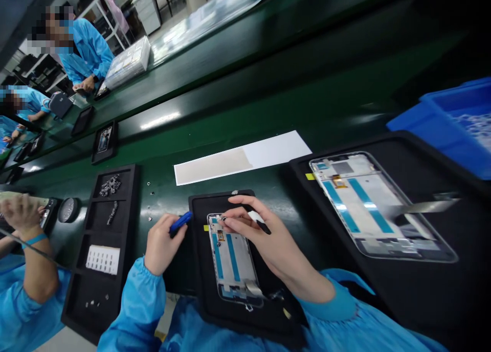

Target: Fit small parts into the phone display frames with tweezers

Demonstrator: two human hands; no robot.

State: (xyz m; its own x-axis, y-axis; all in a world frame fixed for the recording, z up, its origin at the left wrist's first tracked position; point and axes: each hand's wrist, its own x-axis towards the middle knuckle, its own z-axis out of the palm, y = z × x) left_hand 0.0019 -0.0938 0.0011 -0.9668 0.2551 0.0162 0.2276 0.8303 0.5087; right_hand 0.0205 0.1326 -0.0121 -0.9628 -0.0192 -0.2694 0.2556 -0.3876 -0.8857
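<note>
Gripping blue tool (180, 222) in left hand (163, 245), pinching tiny part (223, 218) over phone frame (233, 260) with right hand (270, 237), tucking white-and-black tool (259, 222), apparently for clearance.

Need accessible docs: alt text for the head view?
A person's right hand, with a white-and-black tool, is over the upper end of a phone frame on a black tray; the left hand holds a blue tool beside the tray. A second phone frame lies right, a four-compartment parts tray left.
</note>
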